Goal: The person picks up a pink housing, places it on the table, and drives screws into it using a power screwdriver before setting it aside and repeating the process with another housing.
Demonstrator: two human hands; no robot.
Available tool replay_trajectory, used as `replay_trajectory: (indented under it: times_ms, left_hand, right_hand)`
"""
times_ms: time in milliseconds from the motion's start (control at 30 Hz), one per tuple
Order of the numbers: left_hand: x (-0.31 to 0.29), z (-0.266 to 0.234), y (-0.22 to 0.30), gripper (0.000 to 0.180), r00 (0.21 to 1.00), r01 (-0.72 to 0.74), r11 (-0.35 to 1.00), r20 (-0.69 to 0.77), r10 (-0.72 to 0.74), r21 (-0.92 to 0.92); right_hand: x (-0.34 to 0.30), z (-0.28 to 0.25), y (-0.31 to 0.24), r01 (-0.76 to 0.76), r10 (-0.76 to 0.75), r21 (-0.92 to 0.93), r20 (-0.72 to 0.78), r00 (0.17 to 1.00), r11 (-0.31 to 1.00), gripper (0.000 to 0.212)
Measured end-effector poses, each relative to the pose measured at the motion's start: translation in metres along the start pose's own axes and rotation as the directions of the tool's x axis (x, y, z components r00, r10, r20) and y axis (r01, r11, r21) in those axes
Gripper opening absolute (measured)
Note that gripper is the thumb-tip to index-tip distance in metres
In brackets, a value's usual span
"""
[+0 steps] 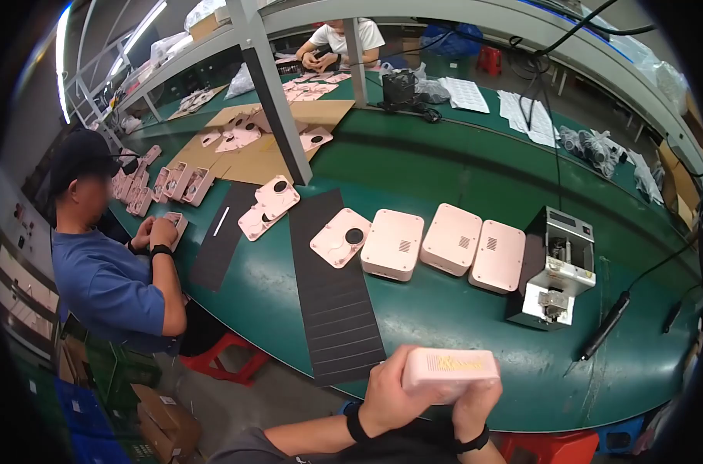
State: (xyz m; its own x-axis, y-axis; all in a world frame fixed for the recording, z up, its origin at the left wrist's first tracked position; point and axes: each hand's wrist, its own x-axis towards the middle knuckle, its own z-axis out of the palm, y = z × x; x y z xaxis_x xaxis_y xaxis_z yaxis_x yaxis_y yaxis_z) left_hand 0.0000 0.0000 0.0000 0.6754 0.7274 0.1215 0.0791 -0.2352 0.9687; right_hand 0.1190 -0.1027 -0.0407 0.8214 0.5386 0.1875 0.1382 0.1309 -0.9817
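Observation:
A pink plastic box-shaped device (450, 370), with rows of slots and a yellow mark on the side facing up, is held above the near edge of the green bench. My left hand (388, 396) is closed round its left end, and my right hand (476, 407) grips the right end. Beyond them on the bench stand several closed pink housings (392, 246) with corner holes and small vent grids. To their left lies a pink panel with a round black speaker (340, 237), partly on a black mat (332, 298).
A black-and-silver screw feeder (556, 271) stands right of the housings, with a black electric screwdriver (608, 325) lying beside it. Metal posts (275, 100) rise from the bench. At left, a co-worker in blue (112, 271) handles a pink part; another person (340, 46) works across the bench.

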Motion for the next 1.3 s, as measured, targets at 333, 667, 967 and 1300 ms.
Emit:
replay_trajectory:
  times_ms: [333, 667, 967, 1300]
  left_hand:
    - [0.019, -0.055, -0.021, 0.074, 0.993, -0.120, 0.934, 0.033, 0.115, 0.336]
    - [0.007, -0.197, -0.069, 0.085, 0.985, -0.155, 0.318, 0.171, -0.021, 0.935]
    - [0.016, -0.206, -0.045, 0.079, 0.978, -0.209, 0.329, 0.205, 0.046, 0.921]
    - [0.061, 0.014, 0.009, 0.090, 0.648, -0.556, 0.792, 0.728, 0.223, 0.251]
  right_hand:
    - [0.022, -0.026, -0.015, 0.052, -0.057, -0.141, -0.029, 0.998, 0.989, 0.081]
    - [0.005, -0.076, -0.002, 0.056, -0.073, -0.229, -0.067, 0.995, 0.972, 0.070]
    - [0.029, -0.106, -0.029, 0.411, -0.512, -0.660, 0.047, 0.858, 0.628, 0.063]
    - [0.020, -0.182, -0.020, 0.873, -0.253, -0.474, 0.836, 0.487, 0.116, 0.035]
